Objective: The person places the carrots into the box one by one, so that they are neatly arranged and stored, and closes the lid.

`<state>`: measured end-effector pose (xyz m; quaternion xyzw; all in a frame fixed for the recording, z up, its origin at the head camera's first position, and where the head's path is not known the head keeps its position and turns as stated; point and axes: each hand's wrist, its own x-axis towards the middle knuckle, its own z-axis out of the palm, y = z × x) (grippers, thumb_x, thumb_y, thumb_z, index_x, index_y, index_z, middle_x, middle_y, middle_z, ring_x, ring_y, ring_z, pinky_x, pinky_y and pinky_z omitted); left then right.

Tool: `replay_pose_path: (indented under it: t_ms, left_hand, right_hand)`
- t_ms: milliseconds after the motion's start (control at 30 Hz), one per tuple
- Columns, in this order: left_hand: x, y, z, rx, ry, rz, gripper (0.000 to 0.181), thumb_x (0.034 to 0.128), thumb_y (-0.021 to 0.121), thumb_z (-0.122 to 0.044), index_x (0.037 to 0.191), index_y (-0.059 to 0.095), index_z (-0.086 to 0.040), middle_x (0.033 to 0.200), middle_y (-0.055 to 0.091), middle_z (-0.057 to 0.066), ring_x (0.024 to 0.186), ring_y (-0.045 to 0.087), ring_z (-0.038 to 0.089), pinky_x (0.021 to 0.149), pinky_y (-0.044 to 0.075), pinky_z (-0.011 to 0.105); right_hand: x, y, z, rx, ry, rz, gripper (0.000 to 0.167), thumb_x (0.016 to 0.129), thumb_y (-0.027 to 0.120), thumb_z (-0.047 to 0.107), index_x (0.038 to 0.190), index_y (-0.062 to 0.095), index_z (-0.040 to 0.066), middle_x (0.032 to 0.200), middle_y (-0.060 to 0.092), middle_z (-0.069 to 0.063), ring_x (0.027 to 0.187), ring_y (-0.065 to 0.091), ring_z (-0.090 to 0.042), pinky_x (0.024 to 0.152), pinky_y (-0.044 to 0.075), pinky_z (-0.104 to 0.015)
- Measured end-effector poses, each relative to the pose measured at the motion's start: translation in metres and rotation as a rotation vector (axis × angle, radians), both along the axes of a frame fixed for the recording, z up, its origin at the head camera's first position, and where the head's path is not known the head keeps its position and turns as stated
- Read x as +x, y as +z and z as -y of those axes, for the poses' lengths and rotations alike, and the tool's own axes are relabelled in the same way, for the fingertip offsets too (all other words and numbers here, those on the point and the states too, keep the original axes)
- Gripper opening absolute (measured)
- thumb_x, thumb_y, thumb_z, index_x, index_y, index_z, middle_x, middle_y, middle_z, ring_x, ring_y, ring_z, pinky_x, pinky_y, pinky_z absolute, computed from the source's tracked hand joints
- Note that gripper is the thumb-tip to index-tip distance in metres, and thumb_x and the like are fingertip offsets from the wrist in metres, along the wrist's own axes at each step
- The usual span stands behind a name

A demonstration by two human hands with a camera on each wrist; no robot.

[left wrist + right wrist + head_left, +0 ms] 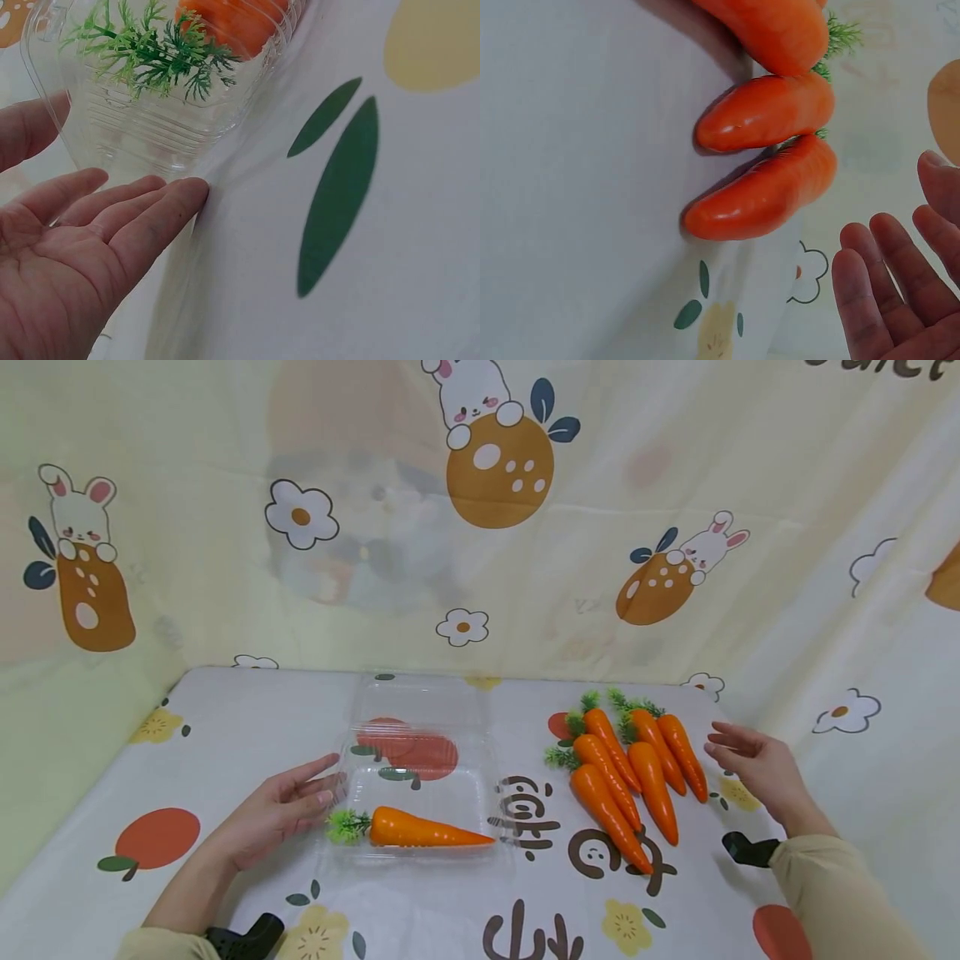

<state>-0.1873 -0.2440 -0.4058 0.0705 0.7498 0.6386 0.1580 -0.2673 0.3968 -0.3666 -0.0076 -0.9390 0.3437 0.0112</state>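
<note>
A clear plastic clamshell box [480, 793] lies with its lid folded back, away from me. Along its near side rests one orange carrot [427, 828], green leaves pointing left. My left hand [281, 810] is at the box's left wall, fingers extended; in the left wrist view its fingertips lie close by the box corner, and contact is hard to tell. To the right lies a group of several carrots [654, 785], leafy tops toward the back. Just right of the outermost carrot [761, 195], my right hand [765, 772] hovers with loosely bent fingers, holding nothing.
A white printed cloth [247, 718] covers the table. Patterned curtains [360, 635] stand at its back and sides. Black wrist straps or mounts show at the left wrist [247, 937] and the right wrist [750, 850].
</note>
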Motion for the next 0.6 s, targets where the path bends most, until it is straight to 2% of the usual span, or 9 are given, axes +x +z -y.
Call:
replay_pose_path:
  t_ms: [67, 167, 367, 600]
  left_hand:
    - [0.0, 0.0, 0.0, -0.006, 0.004, 0.001, 0.072, 0.1039, 0.06, -0.023, 0.163, 0.023, -0.006, 0.162, 0.035, 0.025, 0.145, 0.047, 0.038, 0.099, 0.058, 0.028]
    - [0.0, 0.001, 0.0, -0.01, 0.011, 0.001, 0.071, 0.1038, 0.06, -0.023, 0.163, 0.023, -0.006, 0.162, 0.036, 0.025, 0.144, 0.047, 0.038, 0.098, 0.058, 0.028]
    - [0.0, 0.001, -0.001, -0.015, 0.011, -0.003, 0.071, 0.1039, 0.06, -0.022, 0.163, 0.023, -0.005, 0.161, 0.037, 0.025, 0.145, 0.046, 0.04, 0.099, 0.058, 0.029]
    - [0.0, 0.0, -0.001, -0.003, 0.009, 0.001, 0.071, 0.1041, 0.059, -0.02, 0.163, 0.022, -0.005, 0.161, 0.036, 0.025, 0.145, 0.046, 0.04, 0.099, 0.058, 0.03]
  right_hand:
    - [-0.002, -0.003, 0.001, -0.007, -0.001, 0.017, 0.071, 0.106, 0.053, 0.043, 0.155, 0.035, -0.004, 0.146, 0.05, -0.035, 0.119, 0.063, -0.042, 0.08, 0.058, -0.017]
    - [-0.005, -0.007, 0.002, -0.01, -0.004, 0.055, 0.072, 0.106, 0.053, 0.042, 0.156, 0.033, -0.005, 0.147, 0.047, -0.037, 0.126, 0.056, -0.051, 0.084, 0.059, -0.021]
    - [-0.011, -0.016, 0.001, 0.017, -0.022, 0.13, 0.071, 0.105, 0.055, 0.039, 0.156, 0.032, -0.006, 0.148, 0.045, -0.038, 0.121, 0.06, -0.048, 0.09, 0.063, -0.038]
    - [-0.017, -0.021, 0.001, 0.042, -0.029, 0.166, 0.07, 0.105, 0.054, 0.036, 0.156, 0.031, -0.007, 0.148, 0.044, -0.039, 0.117, 0.063, -0.045, 0.093, 0.061, -0.046]
